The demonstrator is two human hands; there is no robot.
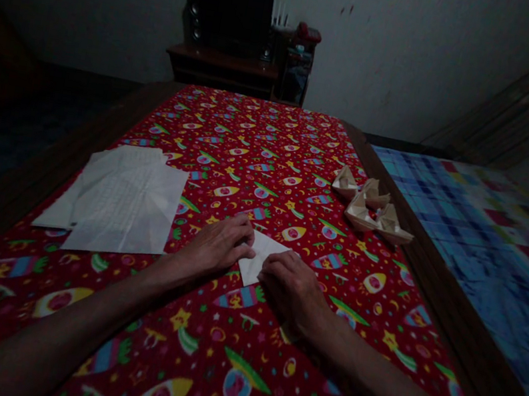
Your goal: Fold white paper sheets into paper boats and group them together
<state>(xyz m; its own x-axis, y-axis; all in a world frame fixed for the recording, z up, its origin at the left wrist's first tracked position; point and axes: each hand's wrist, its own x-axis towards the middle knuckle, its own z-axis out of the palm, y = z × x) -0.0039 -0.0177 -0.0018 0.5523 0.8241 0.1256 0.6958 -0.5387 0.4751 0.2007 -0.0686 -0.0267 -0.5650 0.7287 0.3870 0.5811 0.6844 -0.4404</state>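
A small folded sheet of white paper (256, 261) lies on the red cloth between my hands. My left hand (226, 242) is closed at its left edge, with fingers curled and the thumb against the paper. On the right side, my right hand (293, 284) has its fingers bent together over the paper's edge, gripping it. Both hands partly cover the paper, so its full outline is hidden. To the left sits a loose pile of white paper sheets (126, 202), some with faint writing. Several folded paper boats (367, 208) stand grouped at the right.
The red cloth (231, 334) with rockets and stars covers the table. Beyond its far end, a dark monitor (232, 13) with speakers stands on a wooden stand (225, 66), beside a red telephone (309, 32). A blue checked cover (425, 205) lies to the right.
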